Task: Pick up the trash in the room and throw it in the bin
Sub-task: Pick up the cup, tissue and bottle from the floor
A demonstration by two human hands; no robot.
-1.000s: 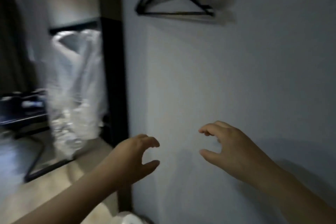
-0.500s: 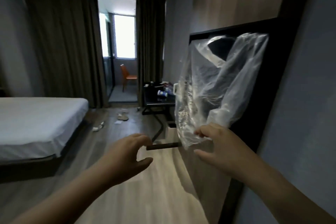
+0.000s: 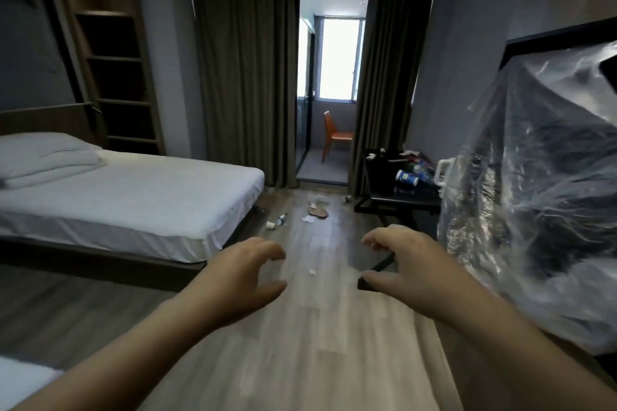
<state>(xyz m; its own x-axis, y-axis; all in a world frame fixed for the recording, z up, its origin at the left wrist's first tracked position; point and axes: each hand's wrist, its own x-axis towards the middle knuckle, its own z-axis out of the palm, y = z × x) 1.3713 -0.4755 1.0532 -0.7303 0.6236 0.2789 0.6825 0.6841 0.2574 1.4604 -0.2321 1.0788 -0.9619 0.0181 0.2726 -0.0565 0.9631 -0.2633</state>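
Observation:
Trash lies scattered on the wooden floor ahead: a small plastic bottle (image 3: 279, 220) by the bed's corner, a brown cardboard scrap (image 3: 319, 211), a white paper piece (image 3: 308, 219) and a tiny white scrap (image 3: 312, 272) closer to me. More litter, including a blue and white cup (image 3: 407, 177), sits on the black desk (image 3: 399, 200) at the right. My left hand (image 3: 242, 277) and my right hand (image 3: 405, 265) are held out in front of me, fingers curled and apart, holding nothing. No bin is in view.
A white bed (image 3: 133, 200) fills the left side. A TV wrapped in clear plastic (image 3: 534, 210) juts out on the right. Dark curtains (image 3: 243, 70) frame a doorway with an orange chair (image 3: 335, 137) beyond. Wooden shelves (image 3: 117, 77) stand at the back left.
My view has swung left from the blank wall and hanger to the whole room. Both hands stay raised and empty, and the wrapped TV has slid to the right edge.

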